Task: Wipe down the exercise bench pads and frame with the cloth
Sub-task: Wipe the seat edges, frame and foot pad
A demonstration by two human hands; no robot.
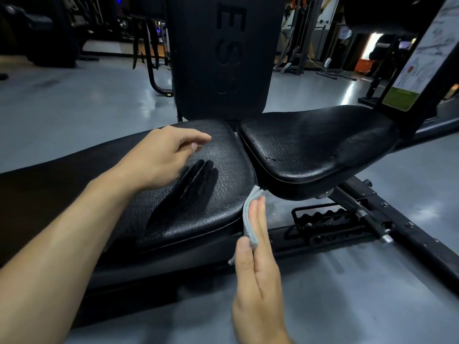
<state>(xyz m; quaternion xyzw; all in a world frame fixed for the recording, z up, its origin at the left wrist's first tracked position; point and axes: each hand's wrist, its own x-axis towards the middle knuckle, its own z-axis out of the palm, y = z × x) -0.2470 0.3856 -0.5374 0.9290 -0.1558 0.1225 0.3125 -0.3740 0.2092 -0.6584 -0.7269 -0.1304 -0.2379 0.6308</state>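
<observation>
At the near edge of the long pad (198, 170), the right hand (255, 264) pinches the folded cloth (248, 214) against the side. The left hand (159, 155) hovers open above. The cloth could slip into the gap beside the seat pad (318, 145).

View: single head camera, wide-angle, edges bowed.
Position: above the near side of the surface (203, 155), at the gap between its two pads.
Facing: forward and down, across the pads toward the gym floor (74, 100) beyond.
Nearness: close; both forearms enter from the bottom edge, left hand (159, 157) over the near pad, right hand (255, 264) low at the pad's side.
Far field: upright pad (221, 58) straight ahead, machines dim along the top edge.
Shared views: none, only one camera.
</observation>
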